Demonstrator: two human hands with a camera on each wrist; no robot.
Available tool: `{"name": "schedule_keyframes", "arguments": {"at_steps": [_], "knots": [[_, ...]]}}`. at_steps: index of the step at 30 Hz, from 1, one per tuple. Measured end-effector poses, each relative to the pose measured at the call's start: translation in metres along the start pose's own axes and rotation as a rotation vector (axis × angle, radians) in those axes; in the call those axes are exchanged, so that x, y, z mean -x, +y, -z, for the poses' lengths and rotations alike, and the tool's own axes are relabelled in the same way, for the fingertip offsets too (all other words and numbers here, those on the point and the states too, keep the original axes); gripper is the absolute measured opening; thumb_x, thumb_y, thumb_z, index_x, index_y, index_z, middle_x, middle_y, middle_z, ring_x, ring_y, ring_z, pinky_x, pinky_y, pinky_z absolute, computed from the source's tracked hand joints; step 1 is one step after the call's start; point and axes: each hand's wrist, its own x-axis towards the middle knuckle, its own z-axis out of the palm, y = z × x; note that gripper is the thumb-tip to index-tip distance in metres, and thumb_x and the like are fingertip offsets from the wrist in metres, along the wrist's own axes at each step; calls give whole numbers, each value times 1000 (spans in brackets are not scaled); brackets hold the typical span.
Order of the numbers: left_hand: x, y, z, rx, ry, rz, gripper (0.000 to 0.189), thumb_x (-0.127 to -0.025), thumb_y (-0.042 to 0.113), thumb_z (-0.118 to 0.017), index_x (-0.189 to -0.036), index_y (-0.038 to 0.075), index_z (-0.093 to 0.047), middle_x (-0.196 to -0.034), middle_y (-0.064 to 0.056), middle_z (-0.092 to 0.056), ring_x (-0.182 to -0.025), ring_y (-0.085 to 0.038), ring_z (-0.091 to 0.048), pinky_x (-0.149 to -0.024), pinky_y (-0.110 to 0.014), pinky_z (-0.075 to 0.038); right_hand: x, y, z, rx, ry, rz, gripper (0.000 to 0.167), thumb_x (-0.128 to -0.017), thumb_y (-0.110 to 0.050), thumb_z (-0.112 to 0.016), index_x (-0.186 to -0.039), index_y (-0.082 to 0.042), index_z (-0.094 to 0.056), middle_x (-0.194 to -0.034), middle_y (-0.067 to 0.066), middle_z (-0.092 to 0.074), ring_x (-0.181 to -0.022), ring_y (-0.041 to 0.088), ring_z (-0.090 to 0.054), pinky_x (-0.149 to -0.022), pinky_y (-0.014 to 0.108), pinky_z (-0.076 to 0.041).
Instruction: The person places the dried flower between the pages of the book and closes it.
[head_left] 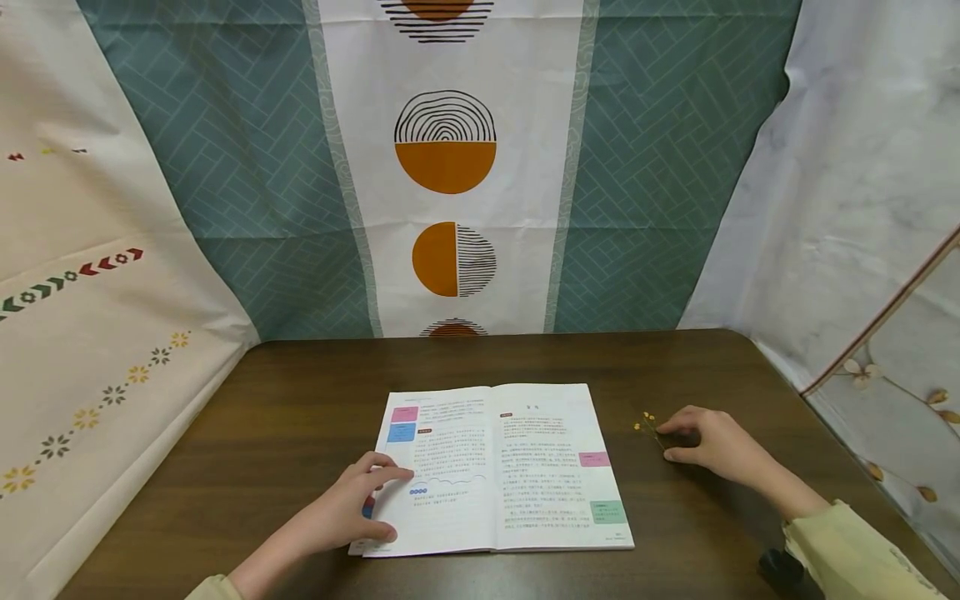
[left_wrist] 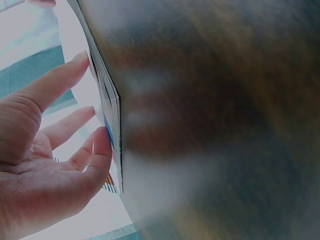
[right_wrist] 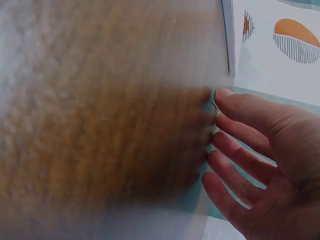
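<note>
An open book [head_left: 540,492] with printed text and coloured boxes lies on the brown table. My left hand [head_left: 341,508] rests on its left page, fingers and thumb spread near the outer edge. In the left wrist view, the left hand's fingertips [left_wrist: 104,132] meet the page beside the stacked page edges. To the right of the book lies a thin sprig with small yellow flowers [head_left: 647,421]. My right hand [head_left: 712,446] is at the sprig's stem, thumb and forefinger apart on either side of it, fingertips right at the tabletop.
The brown wooden table [head_left: 315,375] extends around the book. A patterned curtain [head_left: 465,208] hangs behind its far edge, with pale cloths [head_left: 90,350] at the sides. A dark band-like object [head_left: 780,567] sits by the right sleeve [head_left: 847,550].
</note>
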Motion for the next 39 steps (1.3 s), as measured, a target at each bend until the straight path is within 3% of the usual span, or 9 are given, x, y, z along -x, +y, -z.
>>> {"name": "schedule_keyframes", "arguments": {"at_steps": [9,15,21,27,39], "knots": [[-1,-1,-1,-12,2,6,68,-68,28,-89,-130,16,-64,-131,-11,-47,-106,-24,-46,-74,-21,-50,0,2,-4,-27,44,28,26,-77,-17,-83,-102,-15,-77,-100,-4,-70,-82,8,-58,-70,27,-48],[-3,-2,-1,-13,3,16,67,-69,29,-89,-130,16,-64,-131,-9,-47,-106,-22,-46,-75,-21,-50,-5,5,-4,47,67,50,19,-77,-12,-82,-95,-14,-79,-91,-5,-72,-73,2,-58,-64,23,-48],[-3,-2,1,3,5,-1,68,-69,28,-89,-130,15,-63,-130,-10,-46,-106,-22,-46,-76,-21,-51,-11,0,0,122,22,95,17,-76,-6,-81,-93,-10,-80,-88,0,-74,-72,11,-66,-61,23,-51],[-3,-1,2,3,0,6,68,-68,27,-90,-130,16,-64,-131,-12,-45,-103,-23,-47,-74,-21,-50,-15,-7,0,169,0,132,16,-74,-1,-81,-88,-9,-81,-86,2,-77,-79,22,-72,-66,32,-57],[-3,-2,1,-5,2,-11,67,-68,27,-90,-129,15,-63,-131,-14,-44,-100,-22,-48,-74,-22,-50,-21,-15,-3,164,-11,111,12,-76,4,-75,-81,-6,-78,-80,4,-76,-73,18,-71,-63,32,-56]]}}
